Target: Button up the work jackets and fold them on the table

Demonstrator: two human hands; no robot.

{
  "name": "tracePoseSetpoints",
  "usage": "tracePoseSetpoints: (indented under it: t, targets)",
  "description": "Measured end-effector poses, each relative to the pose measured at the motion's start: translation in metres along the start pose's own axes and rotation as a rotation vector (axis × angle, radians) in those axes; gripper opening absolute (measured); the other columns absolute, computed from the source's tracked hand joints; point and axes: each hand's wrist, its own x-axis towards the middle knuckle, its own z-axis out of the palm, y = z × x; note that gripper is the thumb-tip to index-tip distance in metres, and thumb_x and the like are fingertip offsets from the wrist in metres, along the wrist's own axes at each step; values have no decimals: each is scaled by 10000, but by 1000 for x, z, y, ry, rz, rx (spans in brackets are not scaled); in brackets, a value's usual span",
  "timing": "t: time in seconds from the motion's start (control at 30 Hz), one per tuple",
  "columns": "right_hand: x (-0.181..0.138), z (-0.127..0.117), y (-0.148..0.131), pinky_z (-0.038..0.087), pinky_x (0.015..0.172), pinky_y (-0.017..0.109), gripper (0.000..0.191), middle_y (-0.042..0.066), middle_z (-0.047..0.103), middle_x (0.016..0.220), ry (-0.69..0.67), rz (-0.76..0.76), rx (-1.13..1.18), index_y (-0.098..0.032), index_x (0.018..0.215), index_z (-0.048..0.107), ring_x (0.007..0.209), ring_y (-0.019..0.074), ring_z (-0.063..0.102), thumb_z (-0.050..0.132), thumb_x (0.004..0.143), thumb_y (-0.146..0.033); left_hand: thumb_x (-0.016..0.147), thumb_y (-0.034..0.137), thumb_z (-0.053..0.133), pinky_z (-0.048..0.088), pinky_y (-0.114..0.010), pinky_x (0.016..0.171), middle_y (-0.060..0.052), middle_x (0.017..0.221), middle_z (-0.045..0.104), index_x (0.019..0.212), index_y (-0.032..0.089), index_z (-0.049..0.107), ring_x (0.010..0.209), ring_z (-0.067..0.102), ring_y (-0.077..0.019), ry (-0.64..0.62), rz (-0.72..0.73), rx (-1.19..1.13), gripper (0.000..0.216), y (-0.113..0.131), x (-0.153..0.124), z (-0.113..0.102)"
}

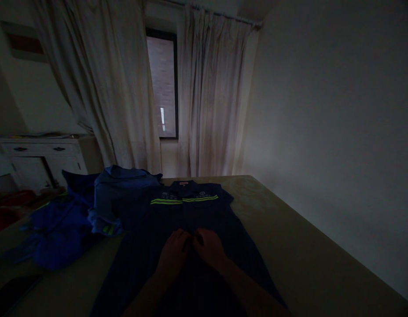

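Observation:
A dark-blue work uniform [204,213] lies front up with its collar at the far end. Yellow-green stripes and small emblems cross its chest. Its lower end runs out of the picture toward me. My left hand [177,244] and my right hand [207,244] meet at the middle of its front, just below the chest. The fingers of both are curled in and seem to pinch the cloth along the centre line. Dim light hides the fingertips and any fastener between them.
Left of the uniform are heaped blue garments [63,224] and a lighter blue one [121,180]. A dark flat object [15,290] lies at the near left. The yellowish tabletop [283,246] borders a wall on the right. Curtains [213,97] and a white cabinet [61,154] stand behind.

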Motion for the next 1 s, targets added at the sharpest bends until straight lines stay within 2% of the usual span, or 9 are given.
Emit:
tracePoseSetpoints:
  t: [0.2,0.4,0.6,0.77,0.93,1.0]
  targets:
    - [-2,-3,-5,379,690,280,151,43,775,947,-27,-12,12,-237,1013,691,870,221,713,613,922,-329,975,108,466,449,-348,922,-60,1075,672,1036,225,662,1021,617,-231,-31,4,167,237,3,0,2]
    - [0,-6,-11,380,672,286,152,57,790,923,-37,40,-38,-230,979,731,846,223,726,613,907,-292,973,101,452,440,-395,887,-62,1082,690,1065,227,671,1022,619,-264,-22,15,349,270,7,0,1]
    - [-2,-8,-11,362,627,267,203,43,783,871,-26,-3,-10,-214,952,740,773,189,710,573,959,-328,960,69,462,455,-378,918,-49,1091,700,1091,222,661,1026,631,-248,-36,24,362,283,8,1,-2]
    - [-1,-6,-6,391,657,249,208,38,779,879,-13,-31,96,-206,981,742,770,175,700,582,968,-337,974,76,455,473,-372,890,-46,1034,702,1059,218,656,975,640,-240,-34,41,324,260,8,-2,-4]
    - [-1,-5,-2,410,709,238,268,37,770,915,-5,-91,205,-206,958,713,821,166,699,464,1024,-278,956,38,418,485,-374,901,-69,1035,705,1048,196,652,978,649,-242,1,-1,305,297,4,-1,-2]
    - [-1,-4,-1,409,708,235,225,32,765,924,-17,-96,220,-210,995,695,824,165,700,478,1012,-264,965,48,397,490,-360,892,-63,1018,704,1025,202,645,961,653,-229,24,2,256,299,2,0,0]
